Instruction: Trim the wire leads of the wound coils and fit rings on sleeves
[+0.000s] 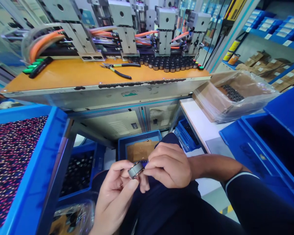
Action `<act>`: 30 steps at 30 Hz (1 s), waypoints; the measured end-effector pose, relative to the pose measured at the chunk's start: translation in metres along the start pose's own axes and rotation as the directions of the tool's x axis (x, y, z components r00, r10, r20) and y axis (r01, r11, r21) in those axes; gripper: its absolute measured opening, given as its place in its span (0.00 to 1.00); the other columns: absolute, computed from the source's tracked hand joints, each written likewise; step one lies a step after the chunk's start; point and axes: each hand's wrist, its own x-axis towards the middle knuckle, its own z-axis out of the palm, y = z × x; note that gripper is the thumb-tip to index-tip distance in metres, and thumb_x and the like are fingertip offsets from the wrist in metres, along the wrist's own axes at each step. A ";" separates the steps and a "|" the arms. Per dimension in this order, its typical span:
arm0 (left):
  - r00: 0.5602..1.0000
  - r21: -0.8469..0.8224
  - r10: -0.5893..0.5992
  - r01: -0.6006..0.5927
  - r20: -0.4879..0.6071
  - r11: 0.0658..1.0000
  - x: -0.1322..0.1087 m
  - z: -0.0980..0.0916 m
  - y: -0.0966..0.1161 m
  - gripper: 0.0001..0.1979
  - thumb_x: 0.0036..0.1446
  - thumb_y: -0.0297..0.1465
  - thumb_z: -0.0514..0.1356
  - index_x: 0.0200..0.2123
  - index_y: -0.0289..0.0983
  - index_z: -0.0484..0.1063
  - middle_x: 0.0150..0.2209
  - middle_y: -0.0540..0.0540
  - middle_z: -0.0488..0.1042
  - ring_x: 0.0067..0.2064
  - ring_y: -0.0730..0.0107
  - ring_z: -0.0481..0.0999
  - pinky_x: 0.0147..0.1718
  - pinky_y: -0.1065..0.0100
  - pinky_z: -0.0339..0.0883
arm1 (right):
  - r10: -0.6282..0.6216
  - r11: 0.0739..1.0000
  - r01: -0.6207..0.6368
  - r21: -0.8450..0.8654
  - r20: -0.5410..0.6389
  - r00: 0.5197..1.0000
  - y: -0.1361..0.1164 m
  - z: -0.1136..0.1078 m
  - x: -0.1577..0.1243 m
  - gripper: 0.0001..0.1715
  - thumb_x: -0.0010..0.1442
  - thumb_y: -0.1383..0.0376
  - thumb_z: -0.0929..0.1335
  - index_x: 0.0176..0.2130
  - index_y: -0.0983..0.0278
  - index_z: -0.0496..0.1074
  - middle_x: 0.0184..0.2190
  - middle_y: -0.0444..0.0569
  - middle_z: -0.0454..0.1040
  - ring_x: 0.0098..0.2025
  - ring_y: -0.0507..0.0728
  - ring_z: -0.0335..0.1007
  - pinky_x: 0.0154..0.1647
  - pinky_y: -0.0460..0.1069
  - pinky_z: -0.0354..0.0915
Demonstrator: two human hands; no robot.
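My left hand (120,191) grips a small round metal part (135,170) between thumb and fingers, over my lap. The part has a grey metal band and a dark inside with coppery bits at its rim; it looks like a motor stator. My right hand (168,164) is closed in a pinch at the right side of this part. Whatever its fingertips pinch is too small or hidden to make out. A bit of dark blue shows between the hands behind the part.
Ahead, an orange-topped bench (71,73) carries pliers (120,69), rows of dark round parts (172,65) and machine heads (127,39). At left stands a blue crate (56,120) of similar parts. A plastic-lined carton (208,101) and blue bins (250,153) are at right.
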 end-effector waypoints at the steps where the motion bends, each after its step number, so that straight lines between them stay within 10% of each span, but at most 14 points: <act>1: 0.999 0.003 0.030 -0.029 -0.020 1.000 0.000 0.001 0.000 0.12 0.61 0.26 0.62 0.46 0.47 0.71 0.31 0.52 0.77 0.30 0.75 0.76 0.32 0.72 0.74 | 0.043 0.999 -0.043 0.001 0.005 0.999 -0.001 0.000 0.000 0.11 0.68 0.68 0.66 0.32 0.68 0.71 0.26 0.49 0.75 0.28 0.50 0.70 0.29 0.46 0.67; 8: 0.984 -0.180 0.136 -0.155 -0.113 0.971 0.002 -0.002 -0.001 0.15 0.48 0.35 0.72 0.39 0.44 0.73 0.44 0.51 0.78 0.49 0.64 0.79 0.46 0.68 0.75 | 0.154 0.965 -0.158 0.211 0.034 0.987 -0.004 0.000 0.002 0.10 0.67 0.69 0.67 0.33 0.69 0.70 0.27 0.51 0.75 0.30 0.51 0.70 0.33 0.45 0.68; 11: 0.999 -0.192 -0.047 0.050 0.021 0.980 0.005 -0.003 -0.002 0.27 0.51 0.54 0.65 0.46 0.41 0.74 0.45 0.43 0.77 0.44 0.59 0.79 0.41 0.63 0.75 | 0.088 0.954 -0.094 0.286 0.033 0.996 -0.001 0.000 0.003 0.09 0.67 0.70 0.67 0.33 0.69 0.70 0.26 0.51 0.75 0.30 0.51 0.71 0.33 0.45 0.68; 15: 0.957 -0.146 -0.224 0.253 0.187 0.956 0.005 -0.003 -0.005 0.21 0.61 0.49 0.58 0.42 0.36 0.73 0.30 0.45 0.74 0.32 0.68 0.75 0.34 0.66 0.72 | 0.055 0.953 -0.070 0.294 0.058 0.997 0.001 -0.001 0.003 0.10 0.68 0.68 0.67 0.33 0.69 0.70 0.26 0.51 0.75 0.30 0.50 0.71 0.32 0.44 0.68; 24: 0.984 0.025 0.120 -0.117 -0.130 0.993 0.003 -0.002 -0.006 0.14 0.52 0.22 0.68 0.37 0.42 0.69 0.43 0.50 0.79 0.34 0.70 0.80 0.35 0.67 0.77 | 0.297 0.936 -0.301 0.183 0.049 0.954 -0.007 -0.002 0.003 0.08 0.66 0.70 0.67 0.33 0.67 0.70 0.27 0.46 0.74 0.30 0.49 0.68 0.33 0.44 0.67; 30: 0.965 -0.157 0.135 -0.172 -0.224 0.973 0.011 0.001 -0.004 0.18 0.43 0.36 0.75 0.30 0.40 0.69 0.36 0.50 0.80 0.41 0.66 0.81 0.40 0.69 0.76 | 0.233 0.910 -0.245 0.335 0.077 0.970 -0.001 0.001 0.006 0.08 0.67 0.69 0.67 0.33 0.68 0.70 0.28 0.48 0.74 0.30 0.49 0.70 0.33 0.44 0.69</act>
